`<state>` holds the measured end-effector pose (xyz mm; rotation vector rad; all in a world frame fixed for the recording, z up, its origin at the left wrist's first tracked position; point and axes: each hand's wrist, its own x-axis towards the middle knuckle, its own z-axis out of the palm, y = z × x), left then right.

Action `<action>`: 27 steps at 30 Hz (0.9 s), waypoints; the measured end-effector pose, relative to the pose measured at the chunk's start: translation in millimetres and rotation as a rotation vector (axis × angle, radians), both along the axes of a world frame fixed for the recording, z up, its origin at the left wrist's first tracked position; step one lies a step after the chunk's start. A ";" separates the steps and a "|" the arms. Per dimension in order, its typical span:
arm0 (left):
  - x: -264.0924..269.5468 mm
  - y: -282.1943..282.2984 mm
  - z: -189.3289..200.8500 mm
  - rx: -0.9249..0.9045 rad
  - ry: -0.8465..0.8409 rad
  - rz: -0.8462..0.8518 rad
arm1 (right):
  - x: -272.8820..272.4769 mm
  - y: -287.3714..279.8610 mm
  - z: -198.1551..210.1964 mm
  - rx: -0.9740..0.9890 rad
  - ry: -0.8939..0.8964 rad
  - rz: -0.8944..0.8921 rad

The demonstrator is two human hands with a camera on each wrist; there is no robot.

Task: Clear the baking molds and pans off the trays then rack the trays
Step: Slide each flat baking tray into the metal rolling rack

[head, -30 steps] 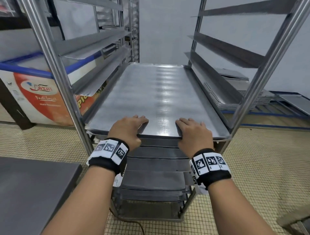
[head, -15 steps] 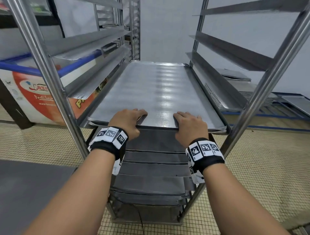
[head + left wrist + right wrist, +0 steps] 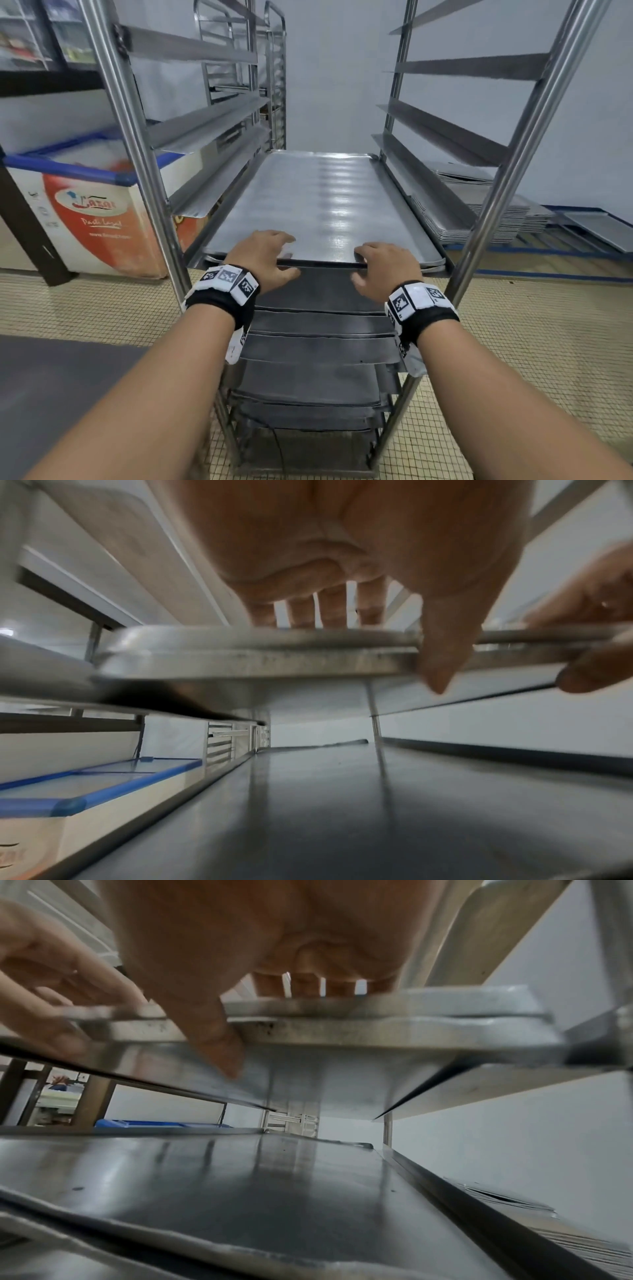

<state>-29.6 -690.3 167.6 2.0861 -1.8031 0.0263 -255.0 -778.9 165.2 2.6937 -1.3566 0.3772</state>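
Observation:
A large flat metal tray (image 3: pixel 318 205) lies in the steel rack (image 3: pixel 137 154), on top of a second tray whose rim shows just beneath it (image 3: pixel 240 666). My left hand (image 3: pixel 267 253) holds the near rim left of centre, fingers on top and thumb down across the front. My right hand (image 3: pixel 383 263) holds the same rim further right in the same way. The wrist views show the tray rim (image 3: pixel 240 642) (image 3: pixel 411 1007) from below, with each thumb crossing it. The tray carries no molds or pans.
Several trays (image 3: pixel 318 349) fill the rack's lower slots; the angled runners above are bare. A stack of trays (image 3: pixel 496 212) sits on a low blue frame to the right. A chest freezer (image 3: pixel 85 212) stands left, another rack (image 3: pixel 274 85) behind, and a dark table (image 3: pixel 61 394) at lower left.
The tray has slid further into the rack, with both hands following its near rim. Their fingers now lie looser and more spread on the rim.

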 end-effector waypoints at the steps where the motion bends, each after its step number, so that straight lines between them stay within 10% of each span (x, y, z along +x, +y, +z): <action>1: 0.9 9.1 4.7 -0.056 0.035 0.013 | -4.5 5.5 1.4 0.008 -0.012 0.000; 9: 35.1 63.4 57.3 -0.784 0.239 0.494 | -55.2 17.6 30.1 -0.156 -0.783 -0.220; 12: 55.5 66.1 75.3 -0.763 0.447 0.713 | -69.5 4.8 43.0 -0.297 -0.989 -0.406; 17: 88.5 52.2 82.2 -0.673 0.717 0.567 | -82.6 -26.6 63.1 -0.303 -1.059 -0.464; 27: 101.6 26.4 78.5 -0.860 0.517 0.563 | -78.8 -62.3 79.8 -0.147 -1.303 -0.536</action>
